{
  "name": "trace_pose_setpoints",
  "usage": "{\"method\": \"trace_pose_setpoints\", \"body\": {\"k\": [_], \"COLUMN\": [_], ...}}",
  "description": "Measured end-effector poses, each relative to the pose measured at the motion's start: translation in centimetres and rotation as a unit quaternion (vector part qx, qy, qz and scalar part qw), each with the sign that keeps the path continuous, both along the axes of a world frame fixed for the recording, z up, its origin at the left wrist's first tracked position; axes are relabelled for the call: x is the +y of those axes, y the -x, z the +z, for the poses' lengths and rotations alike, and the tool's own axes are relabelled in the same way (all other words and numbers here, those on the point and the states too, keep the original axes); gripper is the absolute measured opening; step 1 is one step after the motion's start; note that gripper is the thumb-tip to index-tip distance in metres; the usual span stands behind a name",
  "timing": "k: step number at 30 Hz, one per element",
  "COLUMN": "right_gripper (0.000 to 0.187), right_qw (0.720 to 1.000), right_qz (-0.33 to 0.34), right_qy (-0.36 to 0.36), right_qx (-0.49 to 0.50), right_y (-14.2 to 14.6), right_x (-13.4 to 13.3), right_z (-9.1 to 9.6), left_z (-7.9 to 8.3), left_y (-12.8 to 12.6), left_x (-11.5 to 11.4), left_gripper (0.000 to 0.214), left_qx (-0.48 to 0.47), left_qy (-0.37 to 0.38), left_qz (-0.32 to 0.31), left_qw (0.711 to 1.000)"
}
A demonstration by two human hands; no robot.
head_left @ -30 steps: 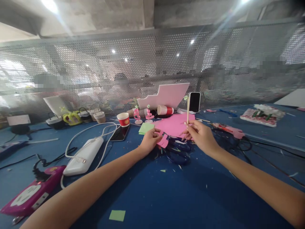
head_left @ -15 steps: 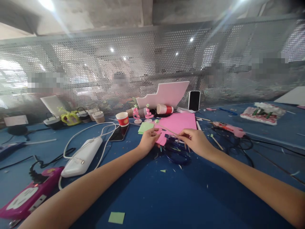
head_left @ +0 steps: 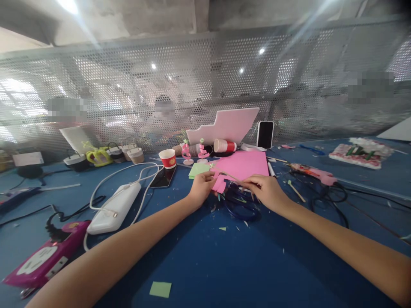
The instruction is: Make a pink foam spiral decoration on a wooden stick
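Observation:
Over the middle of the table, my left hand (head_left: 201,188) is closed on a small pink paper piece (head_left: 219,185). My right hand (head_left: 266,191) pinches the near end of a thin stick (head_left: 229,174), which slants up to the left past my left fingertips, with a small pale green piece at its far end. Below both hands lie dark blue scissors (head_left: 240,210), partly covered by them. A large pink sheet (head_left: 245,164) lies just behind, and a stack of light green paper (head_left: 198,170) is left of it. Two pink spiral figures (head_left: 203,152) stand behind.
A red paper cup (head_left: 167,159) stands on a phone (head_left: 163,178). Left are a white power bank (head_left: 114,208) with cables and a magenta power strip (head_left: 48,256). A pink glue gun (head_left: 314,174) lies right. A green paper slip (head_left: 160,289) lies in front.
The view has shifted slightly, so everything sits a little farther right. Both hands keep their hold on the paper piece and the stick, with hardly any movement.

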State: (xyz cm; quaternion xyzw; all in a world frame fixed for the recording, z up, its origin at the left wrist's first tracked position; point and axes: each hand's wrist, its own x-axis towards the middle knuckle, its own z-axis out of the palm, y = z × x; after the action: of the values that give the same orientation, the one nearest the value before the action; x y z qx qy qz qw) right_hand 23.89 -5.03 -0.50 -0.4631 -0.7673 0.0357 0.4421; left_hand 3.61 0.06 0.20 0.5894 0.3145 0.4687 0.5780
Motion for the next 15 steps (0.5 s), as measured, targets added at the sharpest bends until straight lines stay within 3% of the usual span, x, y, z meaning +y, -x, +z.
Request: {"method": "trace_pose_setpoints", "body": {"k": [15], "right_gripper": [0.027], "right_qw": [0.998], "right_qz": [0.015], "right_qy": [-0.054], "right_qx": [-0.043], "right_y": [-0.82], "right_x": [0.45], "right_z": [-0.08], "left_z": [-0.19], "left_y": [-0.09], "left_x": [0.43], "left_gripper": [0.021], "left_qx": [-0.012], "left_qy": [0.006], "left_qz": [-0.004], "left_qw": [1.000]}}
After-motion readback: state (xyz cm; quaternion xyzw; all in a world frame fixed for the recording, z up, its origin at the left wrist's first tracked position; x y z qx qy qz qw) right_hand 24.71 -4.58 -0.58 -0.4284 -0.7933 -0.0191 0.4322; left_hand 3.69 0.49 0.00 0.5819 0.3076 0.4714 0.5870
